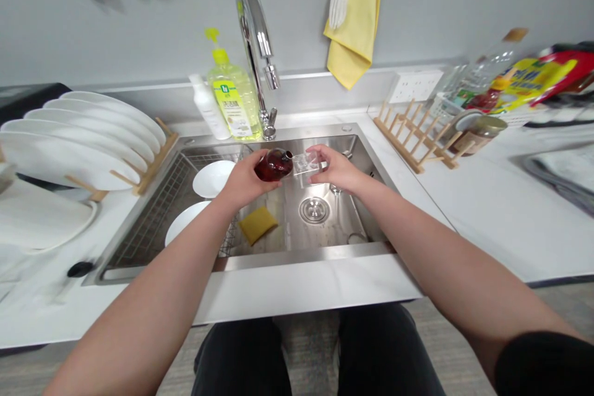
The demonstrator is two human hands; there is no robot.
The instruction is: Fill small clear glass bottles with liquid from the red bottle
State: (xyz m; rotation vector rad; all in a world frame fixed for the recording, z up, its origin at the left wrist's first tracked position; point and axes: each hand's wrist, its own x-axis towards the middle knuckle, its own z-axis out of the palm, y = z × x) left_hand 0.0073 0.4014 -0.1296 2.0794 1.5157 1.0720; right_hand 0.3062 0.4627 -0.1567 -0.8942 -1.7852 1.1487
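Over the sink (297, 252), my left hand (247, 179) is closed round a bottle of dark red liquid (275, 165). The bottle is tipped to the right, its dark mouth close to a small clear cup (307, 163). My right hand (335, 167) grips that cup from the right, thumb and fingers on its side. Whether liquid flows between them I cannot tell. Below my left hand a yellow sponge (258, 225) lies in the sink. Two white plates sit to its left, the rear plate (213, 178) and the front plate (183, 223), partly behind my left forearm.
A chrome faucet (253, 31) rises behind the sink beside a dish soap bottle (234, 96) and a white bottle (208, 108). White plates (83, 130) stand in a left rack. At right are a wooden rack (413, 136), a jar (480, 133) and bottles. A yellow cloth (355, 25) hangs behind.
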